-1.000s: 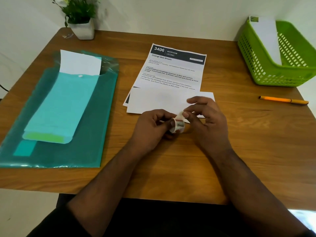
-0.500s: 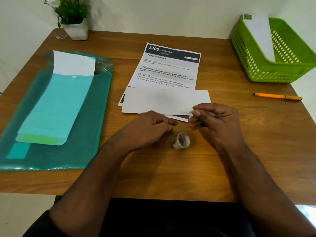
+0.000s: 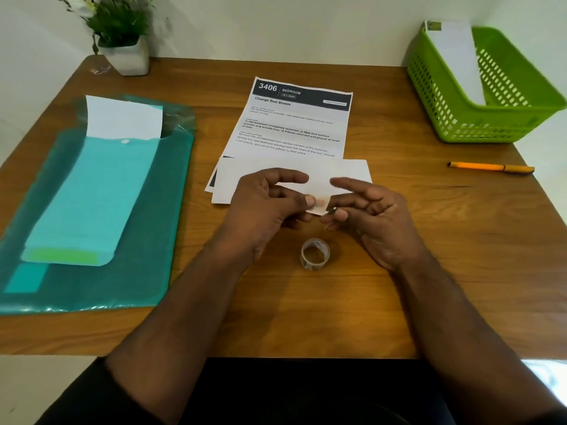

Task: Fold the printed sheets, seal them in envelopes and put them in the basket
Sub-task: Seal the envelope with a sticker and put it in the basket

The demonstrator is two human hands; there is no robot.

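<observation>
A printed sheet (image 3: pixel 294 124) headed "3406 Bedroom" lies at the table's middle. A white envelope (image 3: pixel 346 173) lies across its near end. Over the envelope's near edge, my left hand (image 3: pixel 264 207) and my right hand (image 3: pixel 374 216) both pinch a small sticker (image 3: pixel 320 204) between thumb and fingers. The sticker roll (image 3: pixel 314 253) lies on the table just below my hands. A green basket (image 3: pixel 478 118) at the back right holds one white envelope (image 3: pixel 457 53) leaning on its wall.
A teal plastic folder (image 3: pixel 129 271) with a teal envelope (image 3: pixel 89 204) and a white sheet (image 3: pixel 122 116) on it covers the left side. An orange pen (image 3: pixel 491 167) lies at the right. A potted plant (image 3: pixel 122 41) stands at the back left corner.
The roll, held between both hands a second ago, now lies on the table. Both hands have moved up over the envelope with a sticker pinched between them.
</observation>
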